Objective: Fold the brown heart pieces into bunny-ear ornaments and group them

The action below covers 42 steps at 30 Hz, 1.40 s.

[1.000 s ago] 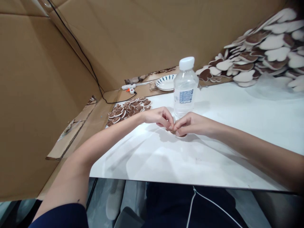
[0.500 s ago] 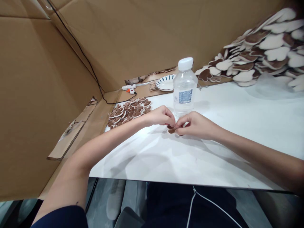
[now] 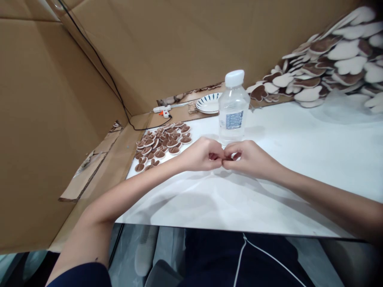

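Observation:
My left hand [image 3: 203,154] and my right hand [image 3: 248,157] meet fingertip to fingertip just above the white table [image 3: 191,199]. Both are closed in a pinch on a small brown plush piece [image 3: 228,158], which the fingers mostly hide. Right behind the hands stands a clear plastic bottle [image 3: 233,105] with a white cap and a blue label. Left of my left hand lies a spread of brown-and-white rabbit-head-shaped plush pieces [image 3: 172,142], some partly behind my forearm.
A glue gun [image 3: 163,109] with a black cable [image 3: 104,65] lies at the back left. Beside it is a patterned dish [image 3: 208,103]. A heap of larger brown-and-white plush pieces [image 3: 338,63] rises at the back right, near a clear plastic bag [image 3: 335,107]. Cardboard walls [image 3: 179,48] enclose the table.
My left hand has come down slightly and its thumb now closes against the right fingertips. The brown piece, plainer before, is now mostly covered. The right hand has hardly moved.

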Each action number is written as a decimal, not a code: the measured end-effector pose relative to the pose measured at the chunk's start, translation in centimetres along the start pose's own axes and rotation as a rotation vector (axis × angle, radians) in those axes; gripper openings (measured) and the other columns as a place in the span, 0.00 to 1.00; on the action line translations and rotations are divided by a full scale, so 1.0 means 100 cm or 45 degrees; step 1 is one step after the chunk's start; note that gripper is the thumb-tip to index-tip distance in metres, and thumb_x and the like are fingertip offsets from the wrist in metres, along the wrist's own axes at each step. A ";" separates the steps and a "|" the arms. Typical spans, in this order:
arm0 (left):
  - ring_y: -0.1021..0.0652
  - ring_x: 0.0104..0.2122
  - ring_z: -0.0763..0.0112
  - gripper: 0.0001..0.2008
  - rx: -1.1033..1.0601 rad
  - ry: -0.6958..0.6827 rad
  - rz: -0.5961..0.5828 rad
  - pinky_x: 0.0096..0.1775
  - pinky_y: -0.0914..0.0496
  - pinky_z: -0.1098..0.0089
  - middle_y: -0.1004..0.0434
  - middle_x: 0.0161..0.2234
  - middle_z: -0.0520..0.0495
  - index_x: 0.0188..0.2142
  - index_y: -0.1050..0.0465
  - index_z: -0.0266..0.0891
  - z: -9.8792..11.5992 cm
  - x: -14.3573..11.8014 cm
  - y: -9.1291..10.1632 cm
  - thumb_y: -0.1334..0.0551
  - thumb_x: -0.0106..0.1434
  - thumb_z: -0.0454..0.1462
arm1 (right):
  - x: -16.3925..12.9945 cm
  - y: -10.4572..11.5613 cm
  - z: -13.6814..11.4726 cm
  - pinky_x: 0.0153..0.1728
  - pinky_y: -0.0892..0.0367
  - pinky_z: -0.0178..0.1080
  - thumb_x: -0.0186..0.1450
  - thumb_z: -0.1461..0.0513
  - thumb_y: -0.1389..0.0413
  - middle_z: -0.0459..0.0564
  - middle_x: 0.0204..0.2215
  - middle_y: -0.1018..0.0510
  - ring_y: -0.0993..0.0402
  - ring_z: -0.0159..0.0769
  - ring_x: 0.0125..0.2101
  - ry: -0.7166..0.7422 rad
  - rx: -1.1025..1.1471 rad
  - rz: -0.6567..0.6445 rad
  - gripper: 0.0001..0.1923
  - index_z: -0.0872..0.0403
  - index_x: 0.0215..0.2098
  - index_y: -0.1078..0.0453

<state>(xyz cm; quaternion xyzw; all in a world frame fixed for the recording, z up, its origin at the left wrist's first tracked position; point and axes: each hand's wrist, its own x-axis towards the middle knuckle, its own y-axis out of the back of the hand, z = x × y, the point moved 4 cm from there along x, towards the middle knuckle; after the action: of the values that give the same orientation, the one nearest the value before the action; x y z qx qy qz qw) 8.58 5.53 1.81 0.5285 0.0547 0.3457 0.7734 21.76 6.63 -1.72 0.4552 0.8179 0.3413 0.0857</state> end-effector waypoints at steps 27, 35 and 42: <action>0.26 0.49 0.67 0.13 -0.017 -0.132 0.105 0.50 0.31 0.65 0.25 0.48 0.39 0.45 0.29 0.38 -0.026 -0.024 0.006 0.48 0.66 0.32 | -0.010 0.002 -0.023 0.28 0.34 0.34 0.59 0.66 0.46 0.48 0.31 0.23 0.30 0.32 0.29 0.452 0.059 0.147 0.08 0.53 0.32 0.24; 0.23 0.36 0.71 0.10 -0.121 -0.138 0.258 0.39 0.30 0.71 0.23 0.34 0.42 0.35 0.26 0.35 -0.027 -0.015 0.000 0.45 0.66 0.37 | -0.017 0.015 -0.023 0.34 0.31 0.39 0.60 0.61 0.45 0.50 0.33 0.24 0.29 0.36 0.30 0.315 -0.017 0.486 0.06 0.49 0.32 0.25; 0.24 0.32 0.72 0.10 0.276 -0.136 0.469 0.34 0.32 0.73 0.23 0.35 0.43 0.42 0.27 0.36 -0.017 -0.017 -0.018 0.45 0.66 0.36 | -0.021 0.020 -0.017 0.34 0.31 0.40 0.61 0.62 0.46 0.52 0.34 0.24 0.28 0.37 0.30 0.245 -0.188 0.714 0.06 0.51 0.32 0.26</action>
<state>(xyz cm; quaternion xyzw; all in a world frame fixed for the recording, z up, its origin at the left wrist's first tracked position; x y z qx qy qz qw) 7.38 5.50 -0.98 0.6271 -0.0469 0.4448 0.6378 23.63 4.85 0.47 0.6214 0.6376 0.4518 -0.0569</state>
